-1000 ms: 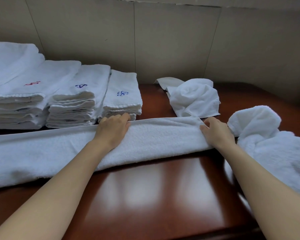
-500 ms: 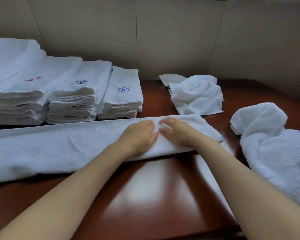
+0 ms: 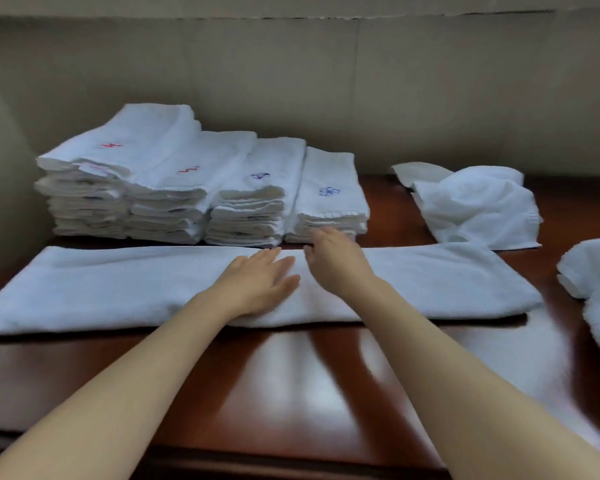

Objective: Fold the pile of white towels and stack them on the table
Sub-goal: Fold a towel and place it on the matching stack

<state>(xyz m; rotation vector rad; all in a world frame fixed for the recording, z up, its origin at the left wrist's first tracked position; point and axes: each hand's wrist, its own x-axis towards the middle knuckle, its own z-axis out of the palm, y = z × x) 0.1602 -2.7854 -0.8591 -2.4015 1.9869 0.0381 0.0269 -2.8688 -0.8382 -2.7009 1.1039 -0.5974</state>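
Observation:
A long white towel [image 3: 111, 285], folded into a narrow strip, lies flat across the dark wooden table [image 3: 291, 382]. My left hand [image 3: 260, 282] rests palm down on its middle with straight fingers. My right hand [image 3: 333, 258] lies beside it, fingers extended over the strip's far edge. Behind the strip stand several stacks of folded white towels [image 3: 194, 188] with red and blue stitched marks. A crumpled white towel [image 3: 475, 206] sits at the back right. More loose white towels [image 3: 596, 282] are heaped at the right edge.
A beige wall [image 3: 291, 98] closes off the back of the table, directly behind the stacks. The table's front edge [image 3: 257, 459] runs under my forearms. Glossy bare wood lies between the strip and that edge.
Both hands slid leftward along the strip, from its right part to its middle. My view has turned left, so the stacks sit nearer the centre.

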